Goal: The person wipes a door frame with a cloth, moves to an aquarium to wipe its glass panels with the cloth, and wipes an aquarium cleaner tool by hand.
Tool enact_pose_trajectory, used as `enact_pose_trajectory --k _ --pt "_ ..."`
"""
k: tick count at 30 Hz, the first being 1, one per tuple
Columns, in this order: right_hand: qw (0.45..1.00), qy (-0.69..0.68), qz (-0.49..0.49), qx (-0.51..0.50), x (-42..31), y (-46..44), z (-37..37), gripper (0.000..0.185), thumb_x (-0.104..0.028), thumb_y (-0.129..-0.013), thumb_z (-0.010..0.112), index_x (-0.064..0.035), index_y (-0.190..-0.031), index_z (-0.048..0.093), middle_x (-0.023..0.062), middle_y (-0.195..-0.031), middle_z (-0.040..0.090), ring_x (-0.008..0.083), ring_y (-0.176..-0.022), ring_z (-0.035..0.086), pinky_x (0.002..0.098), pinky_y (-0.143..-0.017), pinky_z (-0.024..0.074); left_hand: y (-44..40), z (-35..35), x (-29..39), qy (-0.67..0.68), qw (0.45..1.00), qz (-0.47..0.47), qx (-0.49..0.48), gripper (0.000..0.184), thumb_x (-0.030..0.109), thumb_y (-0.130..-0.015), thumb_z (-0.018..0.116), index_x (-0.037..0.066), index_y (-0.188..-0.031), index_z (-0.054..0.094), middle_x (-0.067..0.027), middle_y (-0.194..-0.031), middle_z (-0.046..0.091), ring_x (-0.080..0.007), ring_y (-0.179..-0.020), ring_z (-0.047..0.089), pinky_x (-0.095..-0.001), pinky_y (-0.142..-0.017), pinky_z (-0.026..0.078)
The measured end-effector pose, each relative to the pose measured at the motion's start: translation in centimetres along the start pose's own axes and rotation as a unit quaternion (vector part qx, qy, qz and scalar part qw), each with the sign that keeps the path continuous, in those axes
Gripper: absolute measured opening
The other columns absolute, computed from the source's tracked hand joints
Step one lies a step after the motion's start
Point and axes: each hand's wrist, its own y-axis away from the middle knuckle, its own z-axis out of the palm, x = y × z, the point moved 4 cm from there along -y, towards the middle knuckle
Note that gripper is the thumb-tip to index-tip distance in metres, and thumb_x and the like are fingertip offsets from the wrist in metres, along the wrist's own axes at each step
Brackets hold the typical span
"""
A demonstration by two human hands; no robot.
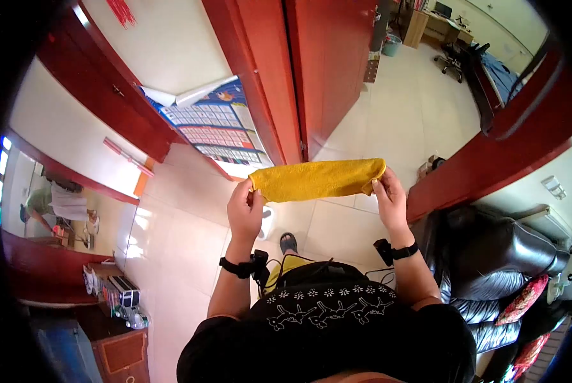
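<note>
A yellow cloth [318, 180] is stretched out lengthwise in front of me, folded into a long strip. My left hand [244, 207] pinches its left end, with the thumb on the near side. At the other end, my right hand [390, 196] grips the right corner between thumb and fingers. The cloth hangs level in the air above the tiled floor, and a small part of its right edge curls down by the thumb. Both wrists carry black straps with small devices.
An open red door [334, 70] stands ahead, leading to a room with a desk [426, 29]. A black leather sofa [496, 255] lies to the right. On the left are a wooden cabinet [123, 354] and, through a doorway, another person [40, 204] bending. A poster [212, 124] hangs ahead.
</note>
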Motion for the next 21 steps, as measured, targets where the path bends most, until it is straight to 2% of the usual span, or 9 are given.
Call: enact_pose_trajectory --k 2,6,10,12,13,14,16,20,21 --pt "0.999 -0.006 0.036 0.019 0.0 -2.8 2.9 0.039 -0.001 -0.096 0.053 0.0010 -0.135 0.047 0.0042 -0.113 0.060 0.0103 -0.098 0.056 0.0254 -0.086 0.0474 -3.0 -0.9 -2.8 0.042 0.999 0.024 0.019 0.025 0.000 -0.087 0.055 -0.003 -0.112 0.059 -0.0099 -0.090 0.061 -0.0163 -0.063 0.058 -0.0274 -0.061 0.047" --pt "0.998 -0.062 0.015 0.024 0.5 -8.0 9.4 0.044 -0.001 -0.095 0.053 0.0000 -0.138 0.043 0.0045 -0.117 0.058 0.0110 -0.101 0.056 0.0269 -0.091 0.0461 -9.7 -3.8 -5.0 0.054 0.995 0.082 0.018 0.023 -0.003 -0.087 0.053 -0.003 -0.110 0.058 -0.0110 -0.089 0.059 -0.0187 -0.079 0.062 -0.0290 -0.070 0.049" --pt "0.993 -0.024 -0.096 0.059 -1.7 -11.2 13.6 0.052 0.001 -0.093 0.054 -0.0007 -0.142 0.037 0.0081 -0.127 0.053 0.0157 -0.112 0.053 0.0315 -0.099 0.0417 -15.6 -5.0 -4.3 0.118 0.981 0.153 0.005 0.035 -0.007 -0.084 0.052 -0.004 -0.119 0.052 -0.0139 -0.103 0.056 -0.0241 -0.093 0.062 -0.0325 -0.084 0.049" --pt "0.981 0.078 -0.169 0.062 -3.6 -12.7 14.5 0.058 0.002 -0.089 0.056 0.0005 -0.143 0.034 0.0114 -0.131 0.051 0.0211 -0.120 0.051 0.0355 -0.104 0.0391 -18.1 -4.8 -3.0 0.083 0.968 0.230 0.047 0.043 -0.005 -0.083 0.053 -0.005 -0.126 0.047 -0.0156 -0.109 0.055 -0.0256 -0.109 0.055 -0.0348 -0.092 0.046" --pt "0.983 0.065 -0.162 0.054 -4.3 -13.7 14.6 0.063 0.002 -0.087 0.057 0.0012 -0.144 0.031 0.0143 -0.137 0.046 0.0256 -0.129 0.045 0.0388 -0.108 0.0350 -19.4 -4.4 -2.8 0.050 0.968 0.246 0.016 0.053 -0.003 -0.082 0.055 -0.004 -0.133 0.041 -0.0205 -0.127 0.046 -0.0294 -0.121 0.046 -0.0382 -0.098 0.041" --pt "0.982 0.068 -0.164 0.059 -5.1 -14.7 14.7 0.063 0.002 -0.087 0.057 0.0012 -0.144 0.031 0.0143 -0.137 0.046 0.0256 -0.129 0.045 0.0388 -0.108 0.0350 -20.7 -4.0 -2.3 0.054 0.967 0.250 0.014 0.053 -0.003 -0.082 0.055 -0.004 -0.133 0.041 -0.0205 -0.127 0.046 -0.0294 -0.121 0.046 -0.0382 -0.098 0.041" --pt "0.969 0.087 -0.223 0.065 -7.3 -16.4 14.6 0.064 0.003 -0.086 0.056 0.0005 -0.145 0.029 0.0152 -0.141 0.041 0.0255 -0.133 0.040 0.0396 -0.111 0.0314 -22.3 -2.8 -0.3 0.100 0.944 0.310 0.051 0.061 -0.001 -0.082 0.056 -0.004 -0.139 0.035 -0.0256 -0.142 0.030 -0.0364 -0.126 0.040 -0.0417 -0.102 0.039" --pt "0.937 0.165 -0.300 0.069 -10.6 -19.9 15.5 0.066 0.001 -0.085 0.057 0.0009 -0.145 0.030 0.0220 -0.153 0.025 0.0341 -0.143 0.024 0.0419 -0.115 0.0228 -25.2 -1.2 4.4 0.008 0.920 0.383 0.085 0.072 0.001 -0.082 0.057 -0.004 -0.146 0.024 -0.0302 -0.149 0.017 -0.0464 -0.133 0.031 -0.0468 -0.107 0.033" --pt "0.936 0.161 -0.305 0.067 -11.1 -20.9 16.2 0.066 0.001 -0.085 0.057 0.0009 -0.145 0.030 0.0220 -0.153 0.025 0.0341 -0.143 0.024 0.0419 -0.115 0.0228 -26.0 -0.7 4.8 0.011 0.915 0.393 0.089 0.075 0.001 -0.084 0.057 -0.004 -0.147 0.019 -0.0318 -0.150 0.012 -0.0475 -0.137 0.023 -0.0488 -0.110 0.025"
